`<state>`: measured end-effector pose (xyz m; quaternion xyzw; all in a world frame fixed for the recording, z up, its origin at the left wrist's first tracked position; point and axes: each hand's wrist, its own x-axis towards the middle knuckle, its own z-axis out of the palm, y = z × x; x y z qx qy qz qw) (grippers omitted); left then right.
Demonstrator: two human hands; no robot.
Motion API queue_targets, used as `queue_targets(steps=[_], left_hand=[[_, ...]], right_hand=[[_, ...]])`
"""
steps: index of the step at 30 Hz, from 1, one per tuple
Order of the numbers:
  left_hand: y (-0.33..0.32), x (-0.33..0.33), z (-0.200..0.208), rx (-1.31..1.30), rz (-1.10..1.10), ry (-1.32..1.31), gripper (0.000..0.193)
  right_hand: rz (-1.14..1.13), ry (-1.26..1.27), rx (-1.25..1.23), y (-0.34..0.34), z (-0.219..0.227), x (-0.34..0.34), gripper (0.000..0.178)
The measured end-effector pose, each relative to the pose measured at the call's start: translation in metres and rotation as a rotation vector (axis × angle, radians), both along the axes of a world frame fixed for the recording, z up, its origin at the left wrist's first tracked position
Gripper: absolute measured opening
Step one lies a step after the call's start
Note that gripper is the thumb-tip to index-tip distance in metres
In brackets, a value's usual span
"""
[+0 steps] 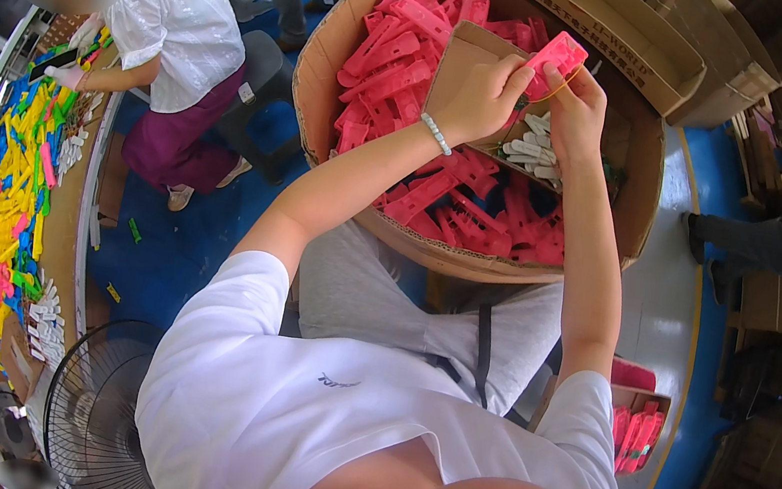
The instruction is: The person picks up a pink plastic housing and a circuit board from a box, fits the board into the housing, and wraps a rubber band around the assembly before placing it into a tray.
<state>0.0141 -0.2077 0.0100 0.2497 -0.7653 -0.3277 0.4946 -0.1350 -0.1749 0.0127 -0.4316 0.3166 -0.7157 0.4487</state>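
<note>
In front of me I hold up a bright pink plastic part, long and flat, above a large open carton. My left hand is closed on its left edge, thumb on top. From the right, my right hand pinches at its lower end, where a thin yellow strand loops; whether the fingers grip the strand, the part or both is hard to make out. Under my hands a smaller cardboard box contains several white pieces. Many similar pink parts fill the carton around it.
A long table at left bears heaps of yellow, green, blue and pink parts; a co-worker bends over it. A black fan stands lower left. Another box of pink parts is by my right side. Cartons lie at the far right.
</note>
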Motion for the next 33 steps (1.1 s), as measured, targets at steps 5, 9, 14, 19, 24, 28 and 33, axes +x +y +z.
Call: queue_targets(steps=[5,9,14,19,24,28,33], left_hand=[[0.027,0.001,0.015,-0.070,-0.043,0.067,0.034],[0.053,-0.006,0.020,0.209,-0.230,0.174,0.036],[0.107,-0.018,0.031,0.765,-0.577,0.398,0.033],[0.155,-0.040,0.022,0.692,-0.677,0.387,0.029],[0.203,-0.019,-0.006,0.366,-0.633,0.082,0.031],[0.211,0.014,-0.028,0.272,-0.444,-0.005,0.025],[0.206,0.044,-0.030,0.295,-0.315,-0.023,0.022]], right_hand=[[-0.267,0.177,0.011,0.035,0.024,0.013,0.015],[-0.206,0.096,0.038,0.066,0.032,0.005,0.017],[-0.247,0.058,0.145,0.121,0.042,-0.006,0.018],[-0.335,-0.017,0.028,0.189,0.031,-0.030,0.023],[-0.805,0.249,-0.108,0.304,-0.026,-0.065,0.019],[-1.108,0.475,0.425,0.430,-0.073,-0.119,0.025],[-1.218,1.415,1.034,0.580,-0.127,-0.192,0.028]])
